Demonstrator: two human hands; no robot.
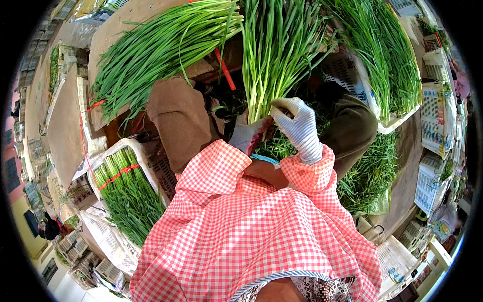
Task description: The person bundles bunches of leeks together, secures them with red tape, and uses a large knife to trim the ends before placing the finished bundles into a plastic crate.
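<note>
Right side: white slotted plastic crates (436,120) in a row from far to near along the tan floor (405,173), with a white rail (440,253) at the near right corner. Left side: more slotted crates, some light and one greyish (73,246), toward the near edge. Beyond these, at the left margin, a pink wall (13,176) and a pale yellow wall (22,219) with a dark window (31,223); finer detail there too small to resolve.

Gloved left hand (246,135) grips a leafy green bunch (264,75) by the stem ends; gloved right hand (301,126) at its side. I see another pile (161,53) upper left, red-tied greens (128,194) lower left.
</note>
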